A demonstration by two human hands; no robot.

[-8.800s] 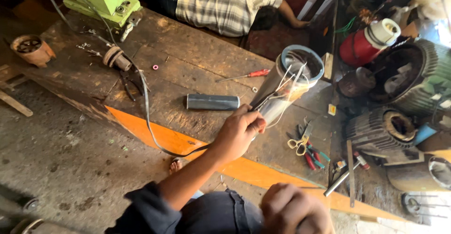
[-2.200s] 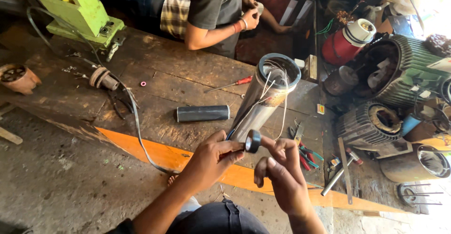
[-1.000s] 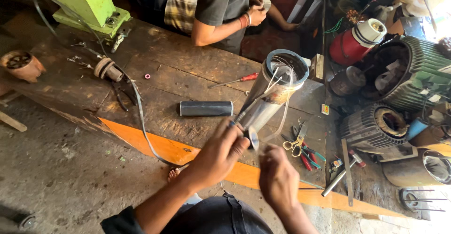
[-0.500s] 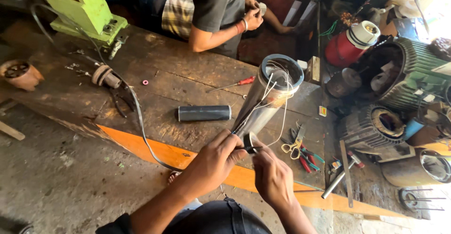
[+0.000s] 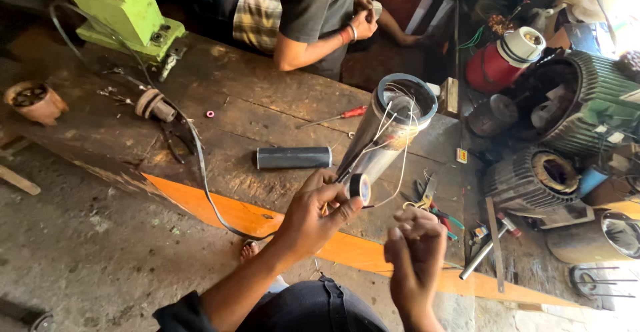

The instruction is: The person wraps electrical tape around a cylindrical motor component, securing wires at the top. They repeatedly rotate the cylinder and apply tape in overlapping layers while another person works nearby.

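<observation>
1 tape roll (image 5: 360, 187), 1 steel tube (image 5: 390, 130), 1 grey cylinder (image 5: 294, 157), 1 red screwdriver (image 5: 337, 115), 2 ribbed motor housings (image 5: 533, 179).

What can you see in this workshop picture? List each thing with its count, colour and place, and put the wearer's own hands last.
metal tube: 1, silvery, upright on bench, wires trailing from its top
tape roll: 1, black, in left hand's grip
grey cylinder: 1, lying mid-bench
screwdriver: 1, red handle, behind cylinder
green machine: 1, far left corner
motor housings: several, grey, at right
red flask: 1, upper right
co-worker: 1, dark shirt, across bench
left hand: holds tape roll
right hand: loosely closed, below the tube
</observation>
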